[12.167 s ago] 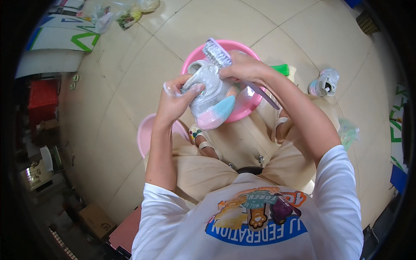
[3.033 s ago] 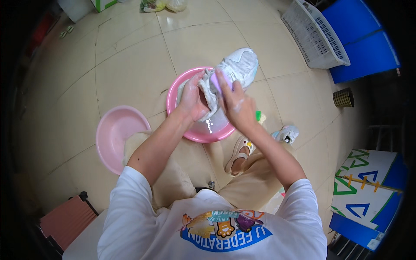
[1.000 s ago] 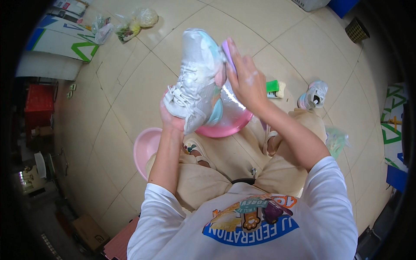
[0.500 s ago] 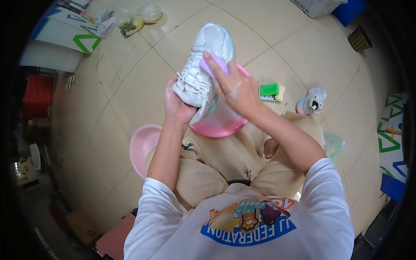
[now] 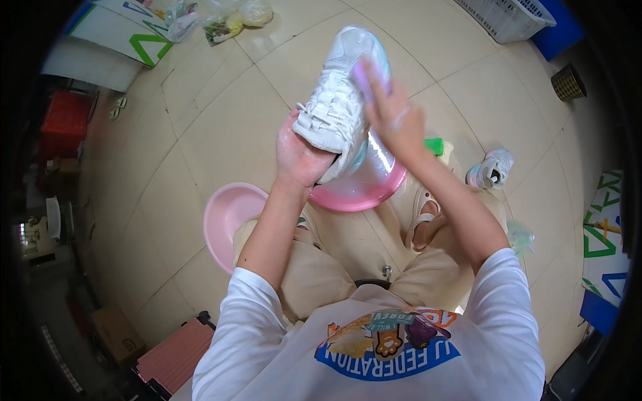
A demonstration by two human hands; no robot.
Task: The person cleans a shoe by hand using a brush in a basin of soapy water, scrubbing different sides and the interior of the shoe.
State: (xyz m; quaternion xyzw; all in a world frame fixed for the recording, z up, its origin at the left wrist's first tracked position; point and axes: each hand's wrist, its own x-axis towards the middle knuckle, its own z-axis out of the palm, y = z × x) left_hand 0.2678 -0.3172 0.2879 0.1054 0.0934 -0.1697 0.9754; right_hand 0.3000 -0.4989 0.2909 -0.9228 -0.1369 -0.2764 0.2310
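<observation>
A wet white lace-up sneaker (image 5: 334,100) is held up, toe pointing away from me. My left hand (image 5: 299,155) grips it from below at the heel, fingers hidden behind the shoe. My right hand (image 5: 401,127), with some foam on it, pinches a small purple block (image 5: 362,80) against the shoe's right side near the toe. Motion blurs that hand, and whether the block is a sponge or a brush I cannot tell. Below the sneaker stands a pink basin (image 5: 368,199) with cloudy, sudsy water, partly covered by shoe and arm.
A second sneaker (image 5: 493,167) and a green block (image 5: 433,146) lie on the tiled floor to the right. Near my left knee is a pale pink basin (image 5: 215,224). Farther off are plastic bags (image 5: 237,20), a white basket (image 5: 505,20) and a dark patterned bin (image 5: 568,81).
Both hands and the sneaker have shifted right and slightly away in the picture. The purple block has moved from the laces to the shoe's right side. The whole view has also shifted a little.
</observation>
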